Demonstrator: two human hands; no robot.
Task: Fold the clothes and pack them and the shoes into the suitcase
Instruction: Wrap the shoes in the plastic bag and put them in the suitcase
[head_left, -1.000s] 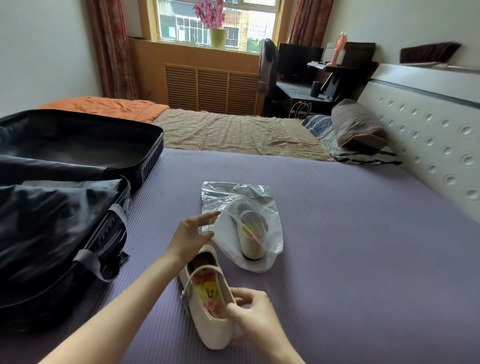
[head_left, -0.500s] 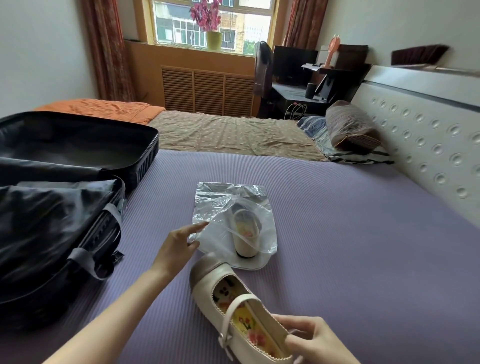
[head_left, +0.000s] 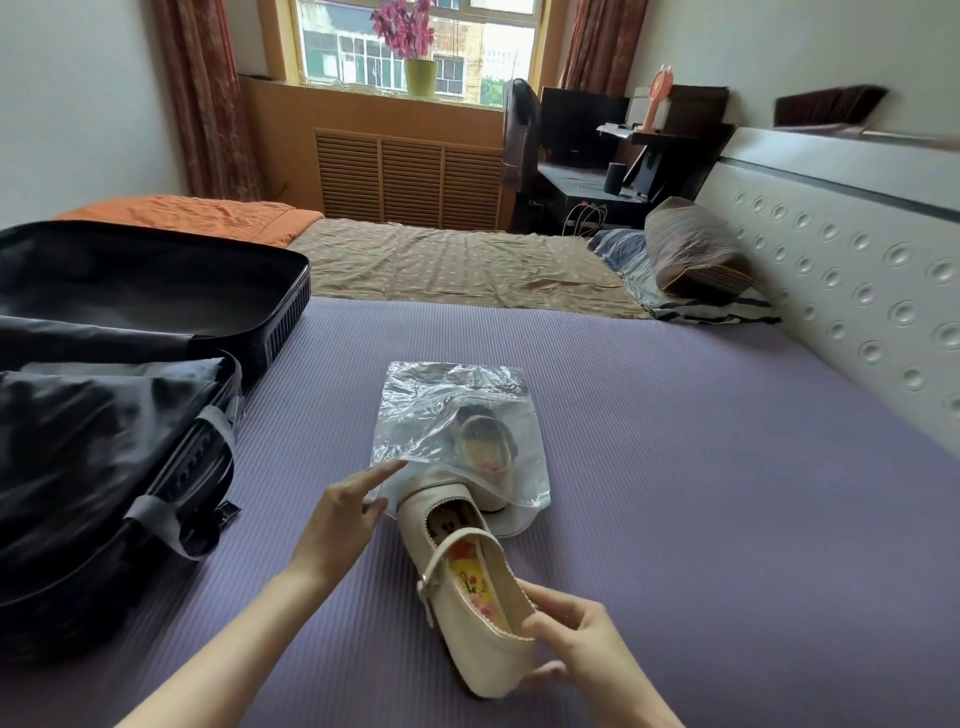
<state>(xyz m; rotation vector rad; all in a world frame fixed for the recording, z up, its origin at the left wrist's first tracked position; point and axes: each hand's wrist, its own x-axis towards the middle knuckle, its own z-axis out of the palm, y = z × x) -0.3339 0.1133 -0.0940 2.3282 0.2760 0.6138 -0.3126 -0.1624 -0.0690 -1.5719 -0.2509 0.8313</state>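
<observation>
My right hand (head_left: 574, 642) grips the heel of a cream strap shoe (head_left: 467, 587), whose toe points at the mouth of a clear plastic bag (head_left: 415, 415) on the purple mat. Inside that bag lies the second cream shoe (head_left: 488, 452). My left hand (head_left: 343, 514) hovers with fingers extended at the bag's near left corner, its fingertips at the plastic edge. An open black suitcase (head_left: 156, 312) lies at the left, dark fabric filling its near half.
The purple mat (head_left: 701, 493) covers the bed around the bag. A padded headboard (head_left: 857, 291) runs along the right. Beyond the mat lie a brown sheet (head_left: 457, 265), an orange blanket (head_left: 182, 215) and a striped pillow (head_left: 696, 249).
My right hand has turned the shoe and brought its toe up against the bag's opening. My left hand stayed at the bag's corner, fingers extended.
</observation>
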